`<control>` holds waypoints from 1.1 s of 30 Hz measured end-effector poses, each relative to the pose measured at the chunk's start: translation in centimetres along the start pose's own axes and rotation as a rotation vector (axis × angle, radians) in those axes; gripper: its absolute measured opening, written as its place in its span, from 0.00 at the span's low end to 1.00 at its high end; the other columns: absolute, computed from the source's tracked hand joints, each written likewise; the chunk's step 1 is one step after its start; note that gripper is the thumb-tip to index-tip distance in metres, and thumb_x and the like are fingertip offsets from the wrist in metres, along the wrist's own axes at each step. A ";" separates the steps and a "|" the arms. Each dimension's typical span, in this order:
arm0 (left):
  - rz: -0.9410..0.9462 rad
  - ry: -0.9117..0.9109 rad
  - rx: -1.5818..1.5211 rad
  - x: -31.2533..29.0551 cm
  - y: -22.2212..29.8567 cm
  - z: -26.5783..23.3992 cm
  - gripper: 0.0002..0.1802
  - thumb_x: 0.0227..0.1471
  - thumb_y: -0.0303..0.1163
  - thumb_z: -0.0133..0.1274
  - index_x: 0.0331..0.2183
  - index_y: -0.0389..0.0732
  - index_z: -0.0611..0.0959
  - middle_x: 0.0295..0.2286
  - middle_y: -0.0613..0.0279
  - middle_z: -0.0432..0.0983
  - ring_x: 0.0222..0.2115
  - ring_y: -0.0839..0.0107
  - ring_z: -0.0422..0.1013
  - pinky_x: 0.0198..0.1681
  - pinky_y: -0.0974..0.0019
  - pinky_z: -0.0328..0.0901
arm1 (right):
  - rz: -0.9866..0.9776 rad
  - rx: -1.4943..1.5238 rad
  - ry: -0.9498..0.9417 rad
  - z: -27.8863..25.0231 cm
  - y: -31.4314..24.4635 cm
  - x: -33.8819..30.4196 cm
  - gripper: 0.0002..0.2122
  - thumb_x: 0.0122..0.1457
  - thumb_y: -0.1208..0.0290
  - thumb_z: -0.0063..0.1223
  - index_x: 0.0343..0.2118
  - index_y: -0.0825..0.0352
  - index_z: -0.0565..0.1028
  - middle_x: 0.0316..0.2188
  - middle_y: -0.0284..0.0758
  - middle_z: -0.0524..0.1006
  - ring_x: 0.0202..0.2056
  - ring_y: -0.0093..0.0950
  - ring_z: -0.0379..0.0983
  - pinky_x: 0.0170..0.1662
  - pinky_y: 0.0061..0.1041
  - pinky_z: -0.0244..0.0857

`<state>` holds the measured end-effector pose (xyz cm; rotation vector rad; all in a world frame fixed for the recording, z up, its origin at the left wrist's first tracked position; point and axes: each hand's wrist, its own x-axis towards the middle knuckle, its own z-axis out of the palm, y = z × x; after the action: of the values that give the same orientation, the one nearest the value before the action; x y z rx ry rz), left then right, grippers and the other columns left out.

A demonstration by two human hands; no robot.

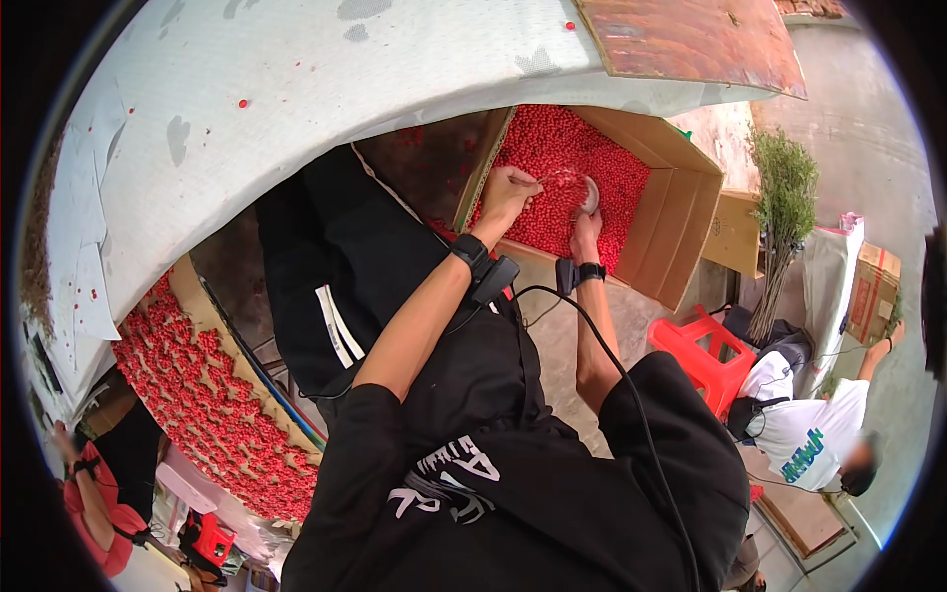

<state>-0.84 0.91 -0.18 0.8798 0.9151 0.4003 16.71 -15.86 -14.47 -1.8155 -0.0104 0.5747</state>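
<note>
An open cardboard box (681, 212) holds a mass of small red berry-like balls (552, 138). My left hand (508, 194) is over the box's near left side, its fingers pinched together. What they hold, if anything, I cannot make out. Farther right, my right hand (586, 233) grips a small pale round cup (591, 195) at the surface of the red balls. Something clear and shiny lies between the two hands, too unclear to name. Both wrists wear black bands with small devices.
A white-covered table (326, 89) curves along the far left. Many red sprigs lie on a cardboard-edged surface (222, 405) at my left. A red stool (702, 357) and a bundle of green stems (782, 207) stand at right. Other people are at both sides.
</note>
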 end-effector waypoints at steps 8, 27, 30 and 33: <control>0.014 0.090 0.125 0.2 -0.5 -0.1 0.06 0.42 0.21 0.60 0.23 0.32 0.78 0.18 0.61 0.74 0.16 0.77 0.69 0.18 0.74 0.63 | -0.538 -0.028 0.105 3.1 -14.7 -9.0 0.24 0.47 0.87 0.42 0.51 0.72 0.64 0.46 0.36 0.69 0.47 0.28 0.66 0.52 0.26 0.59; 0.014 0.079 0.132 0.1 -0.5 -0.3 0.07 0.42 0.21 0.60 0.23 0.32 0.77 0.17 0.61 0.74 0.15 0.78 0.68 0.18 0.74 0.63 | -0.614 -0.438 0.337 2.4 -12.0 -3.8 0.23 0.45 0.84 0.44 0.49 0.73 0.65 0.46 0.46 0.68 0.49 0.38 0.64 0.53 0.32 0.56; 0.020 0.078 0.118 0.0 -0.3 -0.6 0.07 0.42 0.21 0.60 0.24 0.32 0.77 0.18 0.61 0.74 0.15 0.77 0.68 0.17 0.74 0.63 | -0.468 -0.402 0.300 1.3 -6.1 -1.5 0.24 0.43 0.82 0.45 0.48 0.75 0.65 0.44 0.47 0.70 0.45 0.40 0.67 0.50 0.34 0.60; 0.019 0.026 0.069 0.0 0.2 1.2 0.07 0.42 0.20 0.59 0.24 0.32 0.76 0.18 0.60 0.74 0.15 0.76 0.69 0.17 0.74 0.63 | -0.273 -0.292 0.243 -1.6 0.3 1.2 0.23 0.43 0.83 0.44 0.48 0.76 0.65 0.42 0.46 0.72 0.41 0.37 0.70 0.46 0.34 0.63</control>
<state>0.19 0.42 0.36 0.9489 0.9494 0.3987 18.32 -17.03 -14.90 -2.1138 -0.1828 0.1621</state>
